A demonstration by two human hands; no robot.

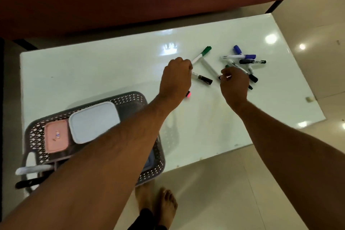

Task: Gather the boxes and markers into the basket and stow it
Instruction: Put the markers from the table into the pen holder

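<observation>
Markers (240, 61) white-barrelled with coloured caps; left hand (177, 78) gripping a green-capped one (202, 54), right hand (235, 84) pinching another.

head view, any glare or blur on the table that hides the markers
Head view: bright lamp reflections on the glossy white table sit clear of the markers; wide-angle bending at the edges; the near forearms and the basket look slightly soft.

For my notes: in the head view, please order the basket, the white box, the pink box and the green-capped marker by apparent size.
1. basket
2. white box
3. pink box
4. green-capped marker, gripped by the left hand; it lies farther away, so it looks smaller.
</observation>
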